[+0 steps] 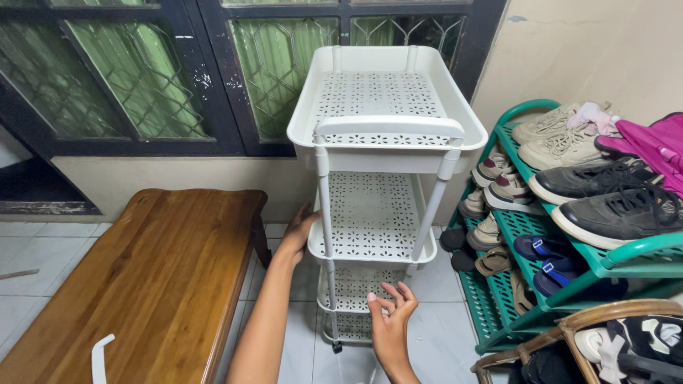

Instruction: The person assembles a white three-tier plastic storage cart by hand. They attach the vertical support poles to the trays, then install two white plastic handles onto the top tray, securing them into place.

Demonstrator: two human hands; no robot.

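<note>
Two bare hands reach toward a white three-tier plastic cart [380, 142] standing on the tiled floor [441, 341]. Left of it sits a wooden bench [153, 274]. The left hand [299, 231] touches the middle tier's edge; its fingers are partly hidden, so their grip is unclear. The right hand [391, 316] hovers beside the lower tier, fingers spread. A green shoe rack [569, 249] stands right.

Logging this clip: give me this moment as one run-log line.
left hand: on middle tray rim | right hand: open, near bottom tray | white cart: upright | beside: bench, shoe rack

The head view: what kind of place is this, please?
Probably a home entryway: a green shoe rack full of shoes, a wooden bench on tiled floor, and a white tiered cart that the left hand touches.
</note>
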